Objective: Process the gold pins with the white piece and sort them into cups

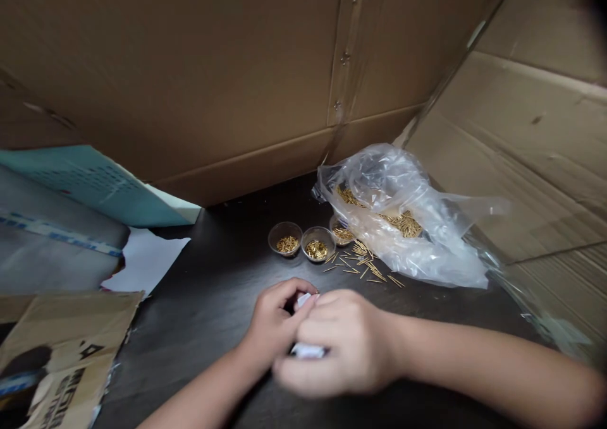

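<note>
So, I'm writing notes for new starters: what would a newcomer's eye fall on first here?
Probably the crumpled clear plastic bag holding thin gold-coloured pins, right of centre on the dark surface, with more pins scattered beside it. Three small round clear cups of gold-coloured pieces stand to its left. The bare left hand and blurred right hand meet at lower centre, small white bits showing among their fingers.

A small white piece (303, 299) sits in the curled fingers of the left hand (274, 315). A second white portion (308, 351), blurred, shows between the fingers of the closed right hand (348, 340). Both are partly covered, over the dark tabletop (203, 328); whether they are joined cannot be determined.
</note>
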A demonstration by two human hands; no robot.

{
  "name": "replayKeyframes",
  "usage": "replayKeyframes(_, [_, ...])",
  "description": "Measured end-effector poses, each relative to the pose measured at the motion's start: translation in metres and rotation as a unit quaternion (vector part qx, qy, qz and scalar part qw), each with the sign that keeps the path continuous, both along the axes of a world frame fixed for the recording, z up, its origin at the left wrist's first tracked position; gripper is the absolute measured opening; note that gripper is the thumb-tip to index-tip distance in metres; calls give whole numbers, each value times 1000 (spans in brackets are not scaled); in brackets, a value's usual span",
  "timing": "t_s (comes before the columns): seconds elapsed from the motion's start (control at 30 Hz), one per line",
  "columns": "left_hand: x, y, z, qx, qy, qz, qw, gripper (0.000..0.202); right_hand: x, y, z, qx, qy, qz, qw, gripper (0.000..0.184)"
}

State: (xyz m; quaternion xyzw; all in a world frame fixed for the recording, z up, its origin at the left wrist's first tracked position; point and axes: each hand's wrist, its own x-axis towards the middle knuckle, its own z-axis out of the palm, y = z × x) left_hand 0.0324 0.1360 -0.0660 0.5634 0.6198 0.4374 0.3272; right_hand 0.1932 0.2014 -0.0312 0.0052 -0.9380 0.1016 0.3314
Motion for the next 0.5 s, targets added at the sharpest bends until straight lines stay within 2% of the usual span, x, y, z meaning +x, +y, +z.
replayKeyframes(0.13, [4, -2, 0, -68, -117, 6, 991, 24, 24, 27, -27, -35, 53, -7, 998, 29])
replayKeyframes(0.27, [4, -4, 1, -124, -205, -18, 971, 31, 34, 37, -49, -67, 55, -23, 996, 24])
replayKeyframes(0.5, [4, -4, 4, -137, -231, -43, 962, 35, 28, 32, -50, -68, 57, -41, 995, 21])
